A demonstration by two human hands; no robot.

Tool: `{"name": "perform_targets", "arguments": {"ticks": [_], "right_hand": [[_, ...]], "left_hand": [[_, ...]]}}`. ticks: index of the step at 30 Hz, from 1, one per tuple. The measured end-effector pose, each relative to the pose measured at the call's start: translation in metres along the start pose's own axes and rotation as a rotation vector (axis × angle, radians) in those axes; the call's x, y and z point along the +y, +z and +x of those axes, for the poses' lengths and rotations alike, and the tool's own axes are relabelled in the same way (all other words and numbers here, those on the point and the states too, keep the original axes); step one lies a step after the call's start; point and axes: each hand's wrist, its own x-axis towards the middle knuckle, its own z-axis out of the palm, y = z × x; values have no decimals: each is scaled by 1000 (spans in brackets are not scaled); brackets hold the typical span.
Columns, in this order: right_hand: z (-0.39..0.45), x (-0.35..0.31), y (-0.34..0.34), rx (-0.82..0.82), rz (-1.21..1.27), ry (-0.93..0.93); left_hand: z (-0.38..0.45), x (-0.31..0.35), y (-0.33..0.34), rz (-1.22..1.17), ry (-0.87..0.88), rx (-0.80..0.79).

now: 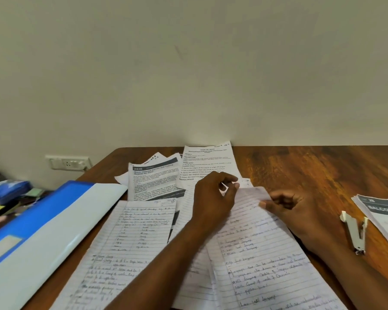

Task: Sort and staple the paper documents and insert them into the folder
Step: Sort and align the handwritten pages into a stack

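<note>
Loose papers are spread over the wooden desk (311, 166). A handwritten lined sheet (262, 256) lies in front of me, its top edge lifted. My left hand (213, 195) pinches that top edge near the corner. My right hand (293, 209) grips the same edge from the right. Another handwritten lined sheet (130, 240) lies to the left. Printed pages (152, 180) and a printed task sheet (206, 162) lie behind, against the wall. A blue and white folder (45, 224) lies at the left. A white stapler (355, 231) rests on the desk to the right of my right hand.
A printed stack (383, 211) with a grey header sits at the desk's right edge. Left of the desk are a blue pouch (7, 191) and small clutter. A wall socket (67, 162) is on the wall at the left.
</note>
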Motion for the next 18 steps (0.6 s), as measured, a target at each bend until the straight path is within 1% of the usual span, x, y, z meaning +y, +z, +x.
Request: {"name": "perform_targets", "arguments": {"ticks": [3, 5, 7, 11, 13, 15, 18], "right_hand": [[1, 1, -2, 83, 129, -1], [1, 1, -3, 103, 194, 6], [2, 1, -5, 106, 210, 16], [1, 0, -4, 78, 199, 40], [0, 1, -4, 71, 172, 46], [0, 0, -3, 49, 160, 39], [-3, -5, -2, 26, 147, 30]], "left_hand": [[21, -2, -29, 113, -130, -9], [29, -10, -56, 230, -229, -44], [28, -22, -88, 390, -335, -78], [4, -56, -153, 742, -607, -150], [-15, -69, -173, 863, -710, -181], [-32, -77, -181, 903, -723, -144], [-49, -77, -178, 959, -678, -57]]}}
